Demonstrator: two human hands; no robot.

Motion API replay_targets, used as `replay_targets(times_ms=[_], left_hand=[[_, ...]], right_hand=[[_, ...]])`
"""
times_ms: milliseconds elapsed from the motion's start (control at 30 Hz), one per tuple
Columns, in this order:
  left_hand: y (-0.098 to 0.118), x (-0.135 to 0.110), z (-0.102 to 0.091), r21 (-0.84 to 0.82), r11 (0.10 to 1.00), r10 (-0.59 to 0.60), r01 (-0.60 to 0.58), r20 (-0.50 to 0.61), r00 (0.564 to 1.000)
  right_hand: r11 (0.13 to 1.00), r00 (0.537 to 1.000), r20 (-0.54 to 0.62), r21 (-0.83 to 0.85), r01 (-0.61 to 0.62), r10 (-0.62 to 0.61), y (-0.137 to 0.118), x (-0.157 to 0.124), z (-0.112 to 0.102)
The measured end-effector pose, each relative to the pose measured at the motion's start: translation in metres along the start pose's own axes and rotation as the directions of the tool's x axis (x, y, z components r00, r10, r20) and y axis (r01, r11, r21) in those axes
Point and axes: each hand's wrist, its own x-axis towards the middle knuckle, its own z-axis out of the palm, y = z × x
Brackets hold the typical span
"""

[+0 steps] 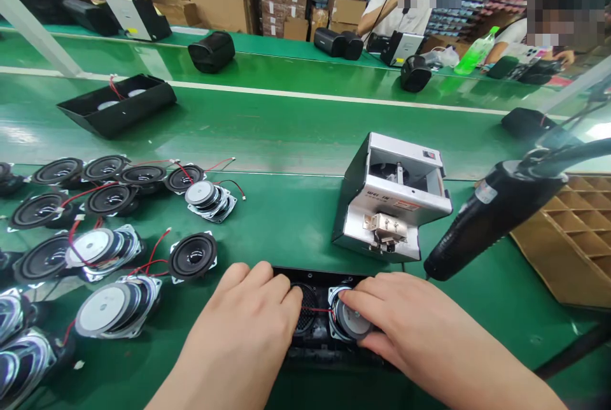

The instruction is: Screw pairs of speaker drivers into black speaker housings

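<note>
Head view: our left hand (252, 318) lies loosely curled on the black housing (309, 324) at the near table edge, gripping nothing. Our right hand (398, 324) pinches the speaker driver (352, 322) in the housing's right opening. Risk, we judge: the red wire (319, 310) gets trapped underneath and the driver seats crooked.

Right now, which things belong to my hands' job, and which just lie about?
In hand: black plastic speaker housing under left hand; round silver-backed speaker driver under right hand.
Lying about: loose black speaker drivers, grey metal feeder box, black hanging power screwdriver.
</note>
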Motion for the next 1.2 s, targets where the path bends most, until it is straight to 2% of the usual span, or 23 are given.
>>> replay_targets(times_ms=[67,100,200,300,400,467,500,600,667,733,800,867,933,967,1033,1133,1200], left_hand=[[0.001,0.005,0.003,-0.002,1.0,0.031,-0.031,0.064,0.997],[0.0,0.006,0.003,-0.03,0.999,0.034,-0.033,0.062,0.998],[0.001,0.011,-0.004,-0.19,0.982,-0.02,0.014,-0.033,0.999],[0.017,0.02,-0.005,-0.389,0.921,-0.089,0.023,-0.154,0.984],[0.048,0.03,0.012,-0.495,0.867,-0.091,-0.066,-0.287,0.953],[0.066,0.037,0.031,-0.46,0.882,-0.084,-0.106,-0.373,0.924],[0.072,0.04,0.04,-0.429,0.899,-0.089,-0.089,-0.377,0.922],[0.073,0.043,0.047,-0.439,0.897,-0.062,-0.057,-0.251,0.966],[0.065,0.038,0.035,-0.538,0.842,-0.047,-0.043,-0.152,0.987],[0.052,0.028,0.017,-0.64,0.769,-0.107,0.0,-0.129,0.986],[0.037,0.015,0.0,-0.723,0.684,-0.282,0.097,-0.14,0.949],[0.023,0.003,-0.011,-0.818,0.532,-0.475,0.218,-0.076,0.876],[0.013,-0.007,-0.016,-0.856,0.419,-0.598,0.302,-0.01,0.802],[0.009,-0.012,-0.016,-0.848,0.415,-0.631,0.33,-0.007,0.776],[0.005,-0.021,-0.016,-0.775,0.512,-0.649,0.371,-0.066,0.758],[0.003,-0.034,-0.011,-0.631,0.672,-0.598,0.388,-0.153,0.787],[0.006,-0.038,-0.008,-0.585,0.724,-0.55,0.366,-0.169,0.818]], right_hand=[[1.0,1.0,-0.009,-0.005,0.001,-0.001,0.0,0.0,0.002],[1.0,1.0,-0.015,0.0,0.001,-0.001,-0.001,-0.001,0.003],[1.0,0.999,-0.041,0.021,-0.005,0.006,-0.002,0.0,0.004],[0.999,0.996,-0.093,0.04,0.016,-0.012,-0.002,0.0,0.005],[0.992,0.985,-0.16,0.094,0.085,-0.069,0.001,-0.002,0.011],[0.983,0.975,-0.202,0.135,0.122,-0.093,0.006,-0.004,0.017],[0.981,0.974,-0.208,0.149,0.124,-0.091,0.01,-0.004,0.019],[0.981,0.986,-0.145,0.161,0.11,-0.087,0.018,-0.002,0.022],[0.985,0.991,-0.112,0.15,0.086,-0.07,0.017,-0.002,0.018],[0.986,0.993,-0.109,0.153,0.061,-0.045,0.014,-0.002,0.01],[0.983,0.993,-0.115,0.182,0.04,-0.019,0.009,-0.004,0.004],[0.976,0.989,-0.145,0.213,0.046,-0.015,0.006,-0.006,0.0],[0.976,0.973,-0.228,0.206,0.075,-0.026,0.006,-0.009,0.0],[0.978,0.963,-0.266,0.188,0.085,-0.032,0.006,-0.01,0.001],[0.986,0.946,-0.322,0.143,0.09,-0.04,0.008,-0.012,0.004],[0.991,0.927,-0.369,0.078,0.108,-0.072,0.006,-0.01,0.008],[0.989,0.907,-0.405,0.034,0.142,-0.116,-0.001,-0.004,0.008]])
